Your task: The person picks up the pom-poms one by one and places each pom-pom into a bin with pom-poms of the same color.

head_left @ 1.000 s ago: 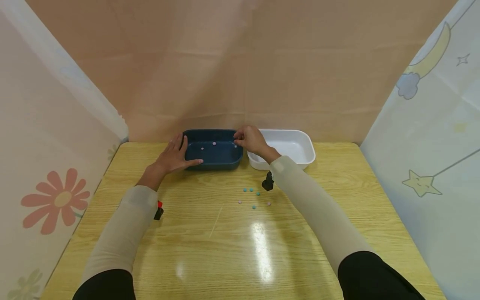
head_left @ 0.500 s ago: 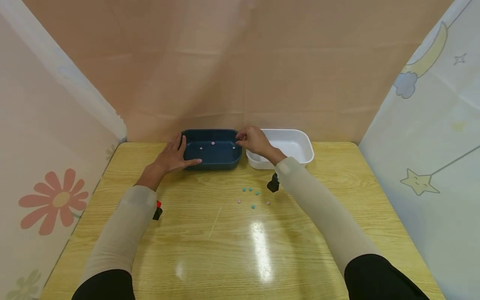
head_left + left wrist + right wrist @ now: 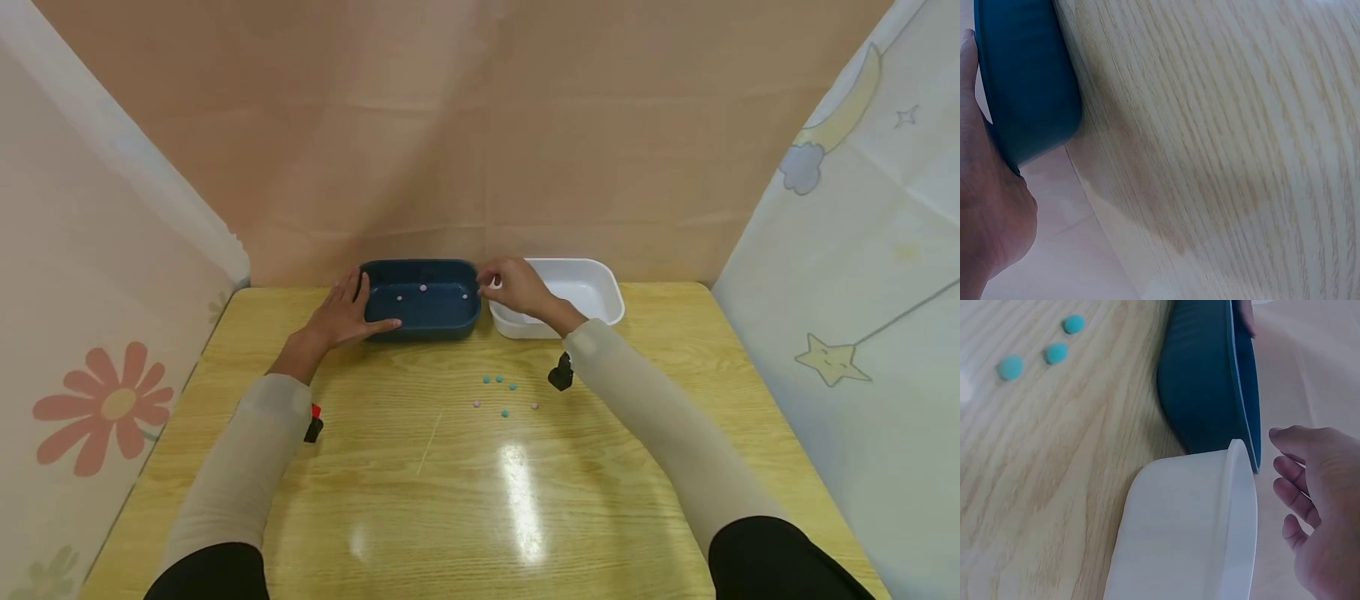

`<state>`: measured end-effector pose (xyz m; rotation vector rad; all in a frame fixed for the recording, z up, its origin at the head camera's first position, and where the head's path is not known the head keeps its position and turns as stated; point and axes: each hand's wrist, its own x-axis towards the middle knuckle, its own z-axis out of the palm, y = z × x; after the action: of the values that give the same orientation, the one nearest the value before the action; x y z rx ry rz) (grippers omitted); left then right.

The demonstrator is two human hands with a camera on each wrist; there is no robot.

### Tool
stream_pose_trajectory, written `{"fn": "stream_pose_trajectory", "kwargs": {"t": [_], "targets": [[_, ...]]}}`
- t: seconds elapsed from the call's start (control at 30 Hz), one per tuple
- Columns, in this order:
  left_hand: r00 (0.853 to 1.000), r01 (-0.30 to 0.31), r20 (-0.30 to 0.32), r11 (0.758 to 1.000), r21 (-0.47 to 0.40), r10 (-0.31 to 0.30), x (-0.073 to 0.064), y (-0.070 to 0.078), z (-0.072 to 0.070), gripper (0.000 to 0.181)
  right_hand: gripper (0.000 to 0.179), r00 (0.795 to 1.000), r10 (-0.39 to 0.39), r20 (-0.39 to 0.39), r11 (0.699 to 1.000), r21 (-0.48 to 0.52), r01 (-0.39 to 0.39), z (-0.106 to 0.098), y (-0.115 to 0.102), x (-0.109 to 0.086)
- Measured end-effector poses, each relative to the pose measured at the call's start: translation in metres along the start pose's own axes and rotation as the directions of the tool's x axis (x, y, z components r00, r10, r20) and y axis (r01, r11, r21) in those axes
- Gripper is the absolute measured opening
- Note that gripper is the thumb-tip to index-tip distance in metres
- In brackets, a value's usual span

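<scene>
With the blue tray [image 3: 431,334] as landmark, six loose beads [image 3: 498,378] lie on its near side, off toward its right end, four turquoise and two pink; that puts them nearer the person than the right hand [image 3: 517,285], which hangs by the tray's right end and over the edge of the white tray [image 3: 588,292] next to it. The right hand looks the nearer one to them; its fingers are loosely bent, with nothing visible in them. The left hand [image 3: 339,312] rests spread at the blue tray's left end, thumb along the near rim, not clenched. The beads show no long axis; the tray's runs left to right, with three pink ones inside. Everything stands on a glossy wood-grain desk [image 3: 390,517], a tan sheet [image 3: 420,167] behind the tray
</scene>
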<state>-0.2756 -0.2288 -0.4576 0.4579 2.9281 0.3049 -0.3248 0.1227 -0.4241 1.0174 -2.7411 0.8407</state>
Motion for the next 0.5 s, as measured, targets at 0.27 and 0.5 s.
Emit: {"fn": "stream_pose_trajectory", "kwargs": {"t": [0.27, 0.5], "targets": [[1.000, -0.001, -0.001, 1.000, -0.007, 0.001, 0.000, -0.001, 0.002, 0.115, 0.024, 0.999, -0.025, 0.021, 0.998, -0.060, 0.027, -0.006, -0.003, -0.010], [1.000, 0.004, 0.009, 1.000, -0.012, -0.004, -0.001, 0.000, -0.001, 0.116, 0.026, 0.999, -0.047, 0.016, 0.996, -0.079, 0.048, -0.011, -0.004, -0.014]]}}
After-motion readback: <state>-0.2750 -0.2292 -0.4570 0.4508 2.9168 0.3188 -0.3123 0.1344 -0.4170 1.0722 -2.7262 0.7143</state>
